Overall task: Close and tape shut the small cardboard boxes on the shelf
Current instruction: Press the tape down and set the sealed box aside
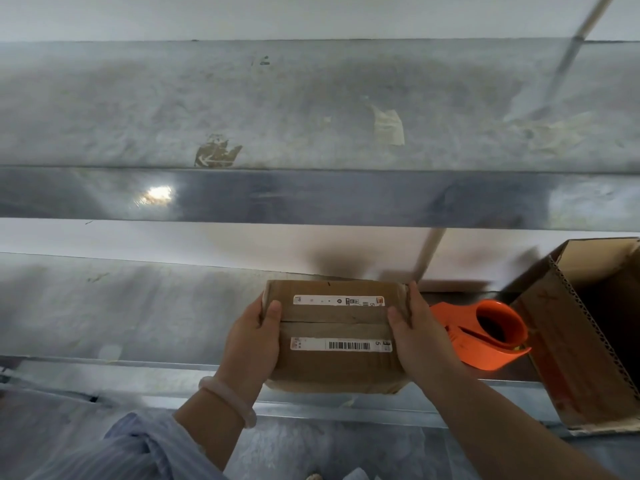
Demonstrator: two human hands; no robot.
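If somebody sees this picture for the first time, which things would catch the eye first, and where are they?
First comes the small cardboard box at lower centre, flaps closed, with two white labels, gripped at its ends by the left hand and the right hand at the front of the metal shelf. Just right of it lies a bright orange tape dispenser, and a bigger open box stands at the right edge.

Both forearms reach forward, side by side. The left grip (254, 337) and right grip (420, 336) clasp opposite ends of the small cardboard box (341, 323) (thumbs lie on top, fingers curl round the sides).
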